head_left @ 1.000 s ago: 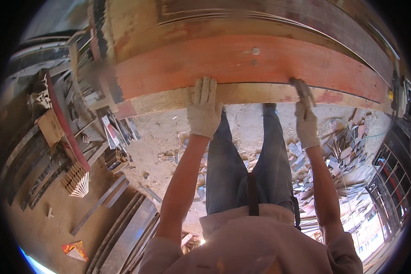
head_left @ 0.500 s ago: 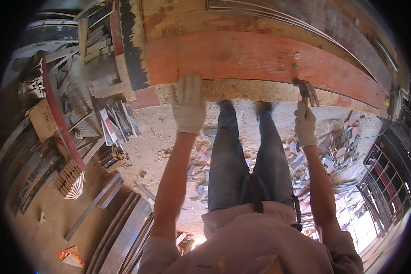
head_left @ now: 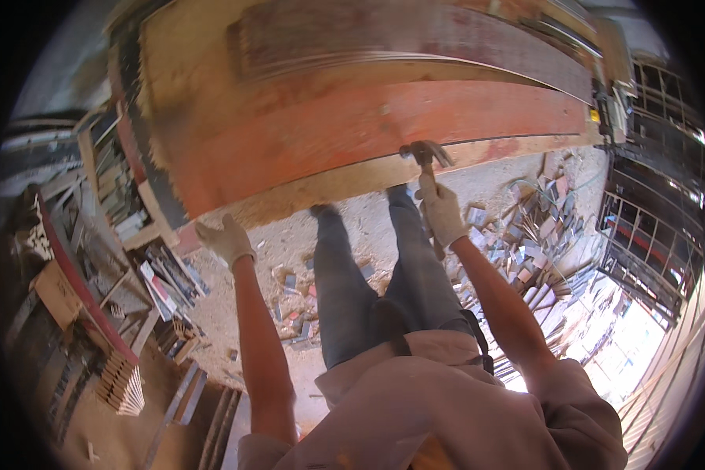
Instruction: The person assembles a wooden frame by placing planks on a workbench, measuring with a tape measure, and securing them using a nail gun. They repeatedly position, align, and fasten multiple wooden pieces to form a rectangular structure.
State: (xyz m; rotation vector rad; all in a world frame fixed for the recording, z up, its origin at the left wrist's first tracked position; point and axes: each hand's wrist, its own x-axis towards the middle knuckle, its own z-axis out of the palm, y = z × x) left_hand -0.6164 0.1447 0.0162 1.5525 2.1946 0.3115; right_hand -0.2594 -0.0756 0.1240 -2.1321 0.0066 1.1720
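Note:
My right hand (head_left: 444, 215), in a pale work glove, is closed round the handle of a claw hammer (head_left: 426, 152). The hammer's dark head is raised at the near edge of a long orange-red board (head_left: 313, 129), and the end of its handle shows below my fist. My left hand (head_left: 229, 240), gloved too, is just off the board's near left corner. Its thumb and fingers are apart, with nothing seen between them. A strip of bare wood (head_left: 321, 185) runs along the board's near edge.
A dark reddish plank (head_left: 415, 35) lies on the far side of the worktop. Wood offcuts (head_left: 525, 227) litter the floor at the right. At the left are a cardboard box (head_left: 57, 295), stacked strips (head_left: 121, 384) and a wooden frame (head_left: 145, 235) with scraps.
My left hand has left the board's near edge and moved left to its corner. The hammer stays in my right hand, now farther left in the picture. The whole view has turned.

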